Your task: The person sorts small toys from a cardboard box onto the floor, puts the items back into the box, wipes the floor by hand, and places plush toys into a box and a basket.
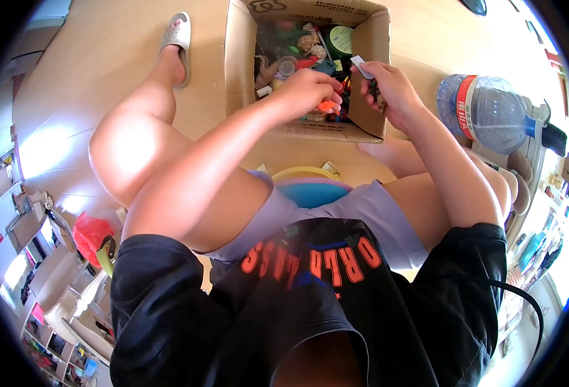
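Observation:
An open cardboard box (241, 71) stands on the floor in front of me, filled with small mixed items. My left hand (307, 92) is over the box's near part, fingers curled round a small bright orange piece (327, 106). At the box's right side my right hand (394, 90) pinches a small whitish flat piece (361, 66) between thumb and finger. Something dark and multicoloured shows under its curled fingers; its kind is unclear. Inside the box lie a round green-lidded tub (341, 40), a shell-like lump (307, 42) and a small clear round container (287, 67).
A large clear water bottle (487, 113) with a red label lies to the right of the box. A blue tub or stool with a yellow rim (307, 173) sits between my legs. A red plastic bag (92, 235) and cluttered shelves are at the left.

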{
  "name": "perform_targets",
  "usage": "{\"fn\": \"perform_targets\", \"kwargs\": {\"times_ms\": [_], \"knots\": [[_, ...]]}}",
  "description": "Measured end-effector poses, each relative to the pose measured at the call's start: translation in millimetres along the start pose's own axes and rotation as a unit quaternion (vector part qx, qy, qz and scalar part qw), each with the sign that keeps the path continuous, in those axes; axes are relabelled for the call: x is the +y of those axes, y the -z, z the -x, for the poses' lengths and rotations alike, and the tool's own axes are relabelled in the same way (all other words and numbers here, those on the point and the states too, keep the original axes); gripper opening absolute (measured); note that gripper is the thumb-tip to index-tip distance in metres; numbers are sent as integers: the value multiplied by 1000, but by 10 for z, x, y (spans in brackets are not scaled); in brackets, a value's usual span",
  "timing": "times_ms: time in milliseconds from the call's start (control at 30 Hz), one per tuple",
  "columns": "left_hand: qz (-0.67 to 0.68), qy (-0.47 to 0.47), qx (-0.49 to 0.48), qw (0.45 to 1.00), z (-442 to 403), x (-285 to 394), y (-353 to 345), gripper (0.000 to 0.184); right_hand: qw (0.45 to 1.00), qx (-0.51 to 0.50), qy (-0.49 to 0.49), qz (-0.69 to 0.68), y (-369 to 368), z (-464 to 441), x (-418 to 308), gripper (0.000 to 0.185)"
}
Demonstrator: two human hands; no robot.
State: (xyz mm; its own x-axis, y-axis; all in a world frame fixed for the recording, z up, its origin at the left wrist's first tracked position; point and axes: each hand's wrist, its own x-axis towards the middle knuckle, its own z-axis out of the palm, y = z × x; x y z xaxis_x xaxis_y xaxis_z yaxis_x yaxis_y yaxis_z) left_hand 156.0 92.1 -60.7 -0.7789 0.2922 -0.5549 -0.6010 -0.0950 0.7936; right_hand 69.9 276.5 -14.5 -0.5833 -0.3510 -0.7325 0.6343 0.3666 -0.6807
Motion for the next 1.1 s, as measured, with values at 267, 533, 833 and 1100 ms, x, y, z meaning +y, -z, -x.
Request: {"fn": "perform_targets", "kwargs": {"times_ms": [267,533,833,1100], "knots": [[120,44,54,990,76,103,-31,46,998,-18,14,-55,-25,-11,75,16],[3,121,50,991,138,229,10,72,1000,-23,-13,15,-1,-22,90,18],[41,82,24,995,-2,-33,11,45,1000,-7,2,-1,-12,-16,148,13],[24,116,52,992,-108,-362,-63,27,1000,-1,-12,4,-5,1,201,14]]}}
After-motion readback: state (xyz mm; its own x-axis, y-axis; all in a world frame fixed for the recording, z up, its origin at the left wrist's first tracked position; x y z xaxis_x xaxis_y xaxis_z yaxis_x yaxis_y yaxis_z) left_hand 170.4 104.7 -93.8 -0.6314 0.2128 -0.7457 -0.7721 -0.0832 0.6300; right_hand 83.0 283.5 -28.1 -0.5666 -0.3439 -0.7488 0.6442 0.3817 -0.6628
